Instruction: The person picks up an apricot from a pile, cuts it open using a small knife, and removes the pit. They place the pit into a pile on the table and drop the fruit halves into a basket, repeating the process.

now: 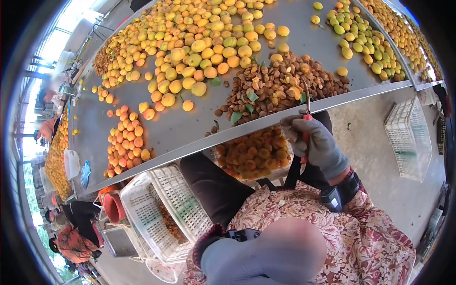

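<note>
My right hand (316,147), in a grey glove, is closed around a red-handled tool (305,137) with a thin curved metal tip pointing up, in front of the steel table's edge. My left hand (237,261), also gloved, is blurred and very close to the camera at the bottom; its fingers and anything in them cannot be made out. Just beyond the tool lies a heap of brown pits (270,88) with some green leaves. Under the table edge, between my knees, a crate holds halved orange fruit (254,154).
Whole yellow-orange fruit (190,42) covers much of the steel table (175,126), with greener fruit (363,40) at right. White crates stand at left (183,199) and right (408,137). A red bucket (113,207) is farther left. Other people (76,244) are at the far left.
</note>
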`<state>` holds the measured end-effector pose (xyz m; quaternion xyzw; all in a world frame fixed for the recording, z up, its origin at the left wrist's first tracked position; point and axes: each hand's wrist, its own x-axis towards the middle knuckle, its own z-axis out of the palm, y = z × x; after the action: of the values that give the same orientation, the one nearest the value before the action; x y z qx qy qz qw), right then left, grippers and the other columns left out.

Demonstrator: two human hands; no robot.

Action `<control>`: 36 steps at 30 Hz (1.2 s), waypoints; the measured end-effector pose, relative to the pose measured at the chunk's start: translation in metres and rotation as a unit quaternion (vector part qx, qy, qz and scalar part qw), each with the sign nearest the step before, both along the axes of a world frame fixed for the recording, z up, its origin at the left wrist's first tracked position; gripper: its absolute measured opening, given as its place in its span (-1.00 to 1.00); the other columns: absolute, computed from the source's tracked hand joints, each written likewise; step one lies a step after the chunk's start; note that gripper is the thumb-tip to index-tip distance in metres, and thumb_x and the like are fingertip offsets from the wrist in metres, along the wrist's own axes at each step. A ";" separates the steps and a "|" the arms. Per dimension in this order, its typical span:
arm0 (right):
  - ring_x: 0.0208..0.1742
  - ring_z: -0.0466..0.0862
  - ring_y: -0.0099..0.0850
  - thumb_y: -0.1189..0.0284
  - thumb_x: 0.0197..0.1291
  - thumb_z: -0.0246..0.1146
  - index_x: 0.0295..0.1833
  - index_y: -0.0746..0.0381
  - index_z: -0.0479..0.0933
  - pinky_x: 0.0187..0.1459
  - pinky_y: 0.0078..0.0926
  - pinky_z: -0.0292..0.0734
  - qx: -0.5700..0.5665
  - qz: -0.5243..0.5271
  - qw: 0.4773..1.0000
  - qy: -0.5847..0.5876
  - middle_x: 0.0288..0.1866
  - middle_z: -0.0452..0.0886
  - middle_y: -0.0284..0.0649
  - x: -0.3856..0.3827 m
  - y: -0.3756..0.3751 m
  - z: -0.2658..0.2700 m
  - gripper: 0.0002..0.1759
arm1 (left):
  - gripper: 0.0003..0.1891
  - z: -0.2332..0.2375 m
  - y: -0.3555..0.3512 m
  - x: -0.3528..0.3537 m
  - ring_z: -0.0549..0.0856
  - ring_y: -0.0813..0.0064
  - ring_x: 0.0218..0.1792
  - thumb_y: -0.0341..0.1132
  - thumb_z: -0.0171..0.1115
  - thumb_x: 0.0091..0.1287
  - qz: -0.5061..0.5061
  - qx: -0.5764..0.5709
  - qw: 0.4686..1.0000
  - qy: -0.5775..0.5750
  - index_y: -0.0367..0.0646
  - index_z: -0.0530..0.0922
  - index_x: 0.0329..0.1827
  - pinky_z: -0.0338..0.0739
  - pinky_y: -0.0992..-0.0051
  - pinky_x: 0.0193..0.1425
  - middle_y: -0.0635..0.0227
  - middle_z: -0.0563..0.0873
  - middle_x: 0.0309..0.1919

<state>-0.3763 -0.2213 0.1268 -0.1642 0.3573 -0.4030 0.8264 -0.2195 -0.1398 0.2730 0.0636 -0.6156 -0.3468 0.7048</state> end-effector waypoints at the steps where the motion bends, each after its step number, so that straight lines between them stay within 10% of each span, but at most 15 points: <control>1: -0.64 0.29 -0.64 0.34 0.34 0.00 0.03 0.33 0.49 -0.62 -0.69 0.22 -0.008 0.001 1.000 0.013 -0.42 0.43 -0.32 0.000 -0.001 0.001 -0.67 | -0.62 0.007 0.001 0.005 0.59 0.39 -0.56 -0.11 0.08 0.39 -0.001 -0.001 1.000 -0.002 -0.24 0.65 -0.40 0.54 0.39 -0.41 0.28 0.65 -0.56; 4: -0.64 0.29 -0.64 0.34 0.34 0.00 0.03 0.34 0.49 -0.62 -0.69 0.22 -0.012 0.010 1.000 0.025 -0.43 0.43 -0.32 0.002 -0.001 0.003 -0.67 | -0.60 0.020 0.005 0.015 0.61 0.38 -0.55 -0.07 0.11 0.37 -0.056 0.131 0.988 -0.061 -0.27 0.64 -0.40 0.56 0.37 -0.39 0.28 0.65 -0.56; 13: -0.55 0.36 -0.66 0.32 0.34 0.05 0.01 0.30 0.52 -0.53 -0.72 0.28 -0.024 0.031 0.999 -0.009 -0.41 0.50 -0.35 -0.001 -0.002 -0.001 -0.69 | -0.62 -0.011 0.004 0.037 0.55 -0.16 -0.06 -0.33 -0.15 0.36 -0.183 0.021 0.962 -0.200 -0.60 0.44 -0.09 0.46 0.02 0.09 -0.14 0.54 -0.09; 19: -0.56 0.35 -0.66 0.32 0.35 0.04 0.02 0.30 0.52 -0.53 -0.73 0.27 -0.032 0.030 0.999 -0.010 -0.41 0.48 -0.37 -0.001 0.000 0.004 -0.69 | -0.62 -0.008 0.014 0.029 0.60 -0.07 -0.02 -0.29 0.07 0.25 -0.255 0.097 0.956 -0.112 -0.51 0.52 -0.06 0.45 0.01 0.14 -0.11 0.54 0.00; 21: -0.56 0.35 -0.66 0.32 0.35 0.04 0.01 0.30 0.52 -0.54 -0.73 0.26 -0.030 0.030 0.999 -0.004 -0.41 0.48 -0.37 -0.002 0.002 0.005 -0.69 | -0.57 0.011 0.022 -0.006 0.63 0.35 -0.52 -0.02 0.12 0.35 -0.009 0.165 0.978 0.127 -0.27 0.65 -0.39 0.60 0.33 -0.38 0.27 0.66 -0.54; 28: -0.56 0.34 -0.68 0.33 0.36 0.02 0.02 0.31 0.51 -0.53 -0.75 0.25 -0.051 0.029 0.998 -0.005 -0.41 0.49 -0.36 0.004 0.006 0.011 -0.69 | -0.62 0.017 0.000 0.024 0.62 0.35 -0.56 0.00 0.14 0.32 -0.116 0.141 0.981 0.061 -0.14 0.67 -0.39 0.61 0.33 -0.38 0.27 0.63 -0.58; 36: -0.60 0.38 -0.66 0.35 0.34 0.05 0.05 0.32 0.50 -0.54 -0.71 0.29 0.028 0.040 0.991 -0.124 -0.41 0.58 -0.30 0.003 0.001 0.021 -0.69 | -0.58 -0.069 -0.040 0.065 0.49 0.45 -0.31 -0.33 0.00 0.30 -0.241 0.412 0.832 0.281 -0.17 0.31 0.23 0.38 0.38 -0.12 0.24 0.53 0.03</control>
<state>-0.3731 -0.2200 0.1473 -0.1035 0.2564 -0.3764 0.8842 -0.1543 -0.1797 0.2043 0.0972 -0.1864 -0.7305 0.6498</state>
